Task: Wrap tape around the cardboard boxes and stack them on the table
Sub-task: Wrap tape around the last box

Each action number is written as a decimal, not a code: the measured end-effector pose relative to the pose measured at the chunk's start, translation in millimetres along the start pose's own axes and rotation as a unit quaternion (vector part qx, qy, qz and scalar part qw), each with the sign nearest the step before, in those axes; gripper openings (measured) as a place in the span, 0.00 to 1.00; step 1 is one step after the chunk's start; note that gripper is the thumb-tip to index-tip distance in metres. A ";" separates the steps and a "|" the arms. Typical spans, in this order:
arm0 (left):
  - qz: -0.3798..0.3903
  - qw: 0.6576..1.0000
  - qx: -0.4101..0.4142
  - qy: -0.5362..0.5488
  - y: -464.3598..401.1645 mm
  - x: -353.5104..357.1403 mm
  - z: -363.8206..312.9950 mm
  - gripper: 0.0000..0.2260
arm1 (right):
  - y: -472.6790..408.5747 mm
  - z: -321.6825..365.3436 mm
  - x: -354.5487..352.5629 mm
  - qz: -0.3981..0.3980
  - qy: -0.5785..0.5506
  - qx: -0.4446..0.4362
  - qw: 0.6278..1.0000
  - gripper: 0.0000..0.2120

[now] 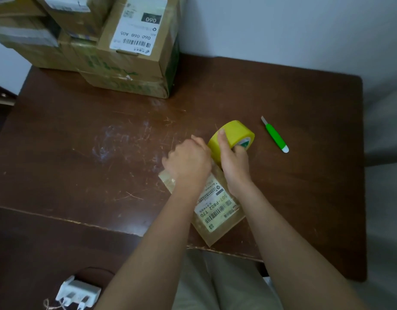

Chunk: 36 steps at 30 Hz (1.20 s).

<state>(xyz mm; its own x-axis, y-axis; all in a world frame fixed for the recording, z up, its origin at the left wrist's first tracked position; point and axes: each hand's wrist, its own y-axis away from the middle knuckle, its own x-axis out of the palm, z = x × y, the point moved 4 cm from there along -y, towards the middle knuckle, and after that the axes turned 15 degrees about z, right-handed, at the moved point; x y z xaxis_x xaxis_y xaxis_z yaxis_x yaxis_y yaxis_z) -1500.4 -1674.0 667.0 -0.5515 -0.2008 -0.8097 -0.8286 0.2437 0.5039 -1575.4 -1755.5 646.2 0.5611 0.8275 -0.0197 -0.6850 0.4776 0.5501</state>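
Cardboard box (pixel 217 211), small and flat, lies at the near edge of the brown table (pixel 81 153), angled, one corner past the edge toward the person's lap. Right hand (pixel 232 162) grips the yellow tape roll (pixel 234 135): thumb laid over the outer face, fingers curled into the core. Roll stands on edge at the box's far end, touching it. Left hand (pixel 188 162) rests on the far left part of the box, fingers curled down, just beside the roll; cannot tell if it pinches a tape end. Box surface looks glossy.

White shipping label (pixel 215 205) on the box top reads "507-P802 T70", with barcodes; small print too fine to read. Roll core shows a green and white logo, unreadable.

Stack of cardboard boxes (pixel 117 48) at the far left corner against the wall; top one has a white label (pixel 139 25) reading "060" and "060 06B A05", upside down. Green-handled knife (pixel 275 135) lies right of the roll, apart from it. White plug adapter (pixel 77 293) sits bottom left, below table level.
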 end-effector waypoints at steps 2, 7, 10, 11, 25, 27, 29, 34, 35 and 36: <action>0.026 0.999 -0.035 -0.006 -7.6 0.4 -6.9 0.24 | 0.2 2.5 -1.9 -0.023 0.014 0.014 1.000 0.26; 0.030 0.999 0.005 -0.012 -10.4 -0.2 -4.4 0.24 | 7.5 6.7 -2.7 -0.051 0.005 0.020 0.998 0.25; -0.016 0.997 0.013 -0.071 0.9 -2.8 19.4 0.35 | 5.5 5.4 -3.7 -0.045 -0.003 0.018 0.999 0.24; -0.017 0.997 0.003 -0.074 3.2 -1.9 25.7 0.38 | 4.3 6.5 -3.4 -0.045 -0.002 0.031 0.999 0.23; -0.038 0.970 0.046 0.234 1.5 -17.7 40.9 0.25 | 24.1 52.8 8.6 0.144 0.008 -0.093 0.985 0.21; -0.051 0.928 0.074 0.362 1.9 -3.4 51.1 0.25 | 33.5 67.5 21.3 0.159 0.043 -0.147 0.975 0.19; -0.079 0.883 0.105 0.450 0.8 7.5 61.7 0.23 | 38.1 70.0 31.1 0.161 0.101 -0.180 0.965 0.19; -0.086 0.838 0.154 0.516 0.8 13.7 62.3 0.19 | 47.2 65.6 29.9 0.112 0.080 -0.241 0.961 0.18; -0.082 0.836 0.161 0.518 -0.2 14.3 62.7 0.19 | 48.8 65.2 30.5 0.095 0.066 -0.247 0.962 0.16; -0.080 0.834 0.166 0.520 -1.1 14.8 64.1 0.19 | 48.2 62.7 31.2 0.076 0.060 -0.251 0.963 0.15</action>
<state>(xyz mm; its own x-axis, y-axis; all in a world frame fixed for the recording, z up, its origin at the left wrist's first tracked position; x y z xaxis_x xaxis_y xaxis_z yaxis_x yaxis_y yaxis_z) -1501.5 -1616.4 635.2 -0.3655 -0.9279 -0.0733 -0.9223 0.3504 0.1634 -1561.8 -1725.1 724.4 0.3987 0.9133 -0.0834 -0.9107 0.4050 0.0809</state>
